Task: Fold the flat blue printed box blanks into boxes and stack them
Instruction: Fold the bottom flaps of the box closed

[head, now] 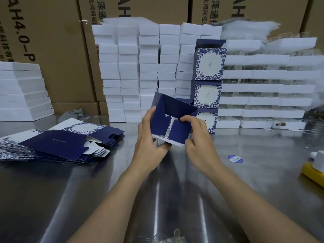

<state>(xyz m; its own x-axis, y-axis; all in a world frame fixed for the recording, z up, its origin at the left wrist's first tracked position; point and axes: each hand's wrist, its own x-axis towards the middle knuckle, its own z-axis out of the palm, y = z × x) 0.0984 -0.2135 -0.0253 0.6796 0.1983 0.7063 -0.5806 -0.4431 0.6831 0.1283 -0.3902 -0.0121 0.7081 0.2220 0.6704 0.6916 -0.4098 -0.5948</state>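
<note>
Box blanks (52,144) lie fanned in a flat pile on the steel counter (105,181) at the left of the frame. Three folded boxes (208,67) stand stacked right of centre, against white packs (149,67). The half-formed box (175,106) sits low over the counter at centre, its inside facing the camera. The left grip (150,141) clasps its left wall, thumb inside, and the right grip (198,135) pinches the edge of a bottom flap (178,132). The card looks light, stiff across its panels, easily creased and probably slick, so it is best held by the walls near the scored corners, not by the thin tabs.
</note>
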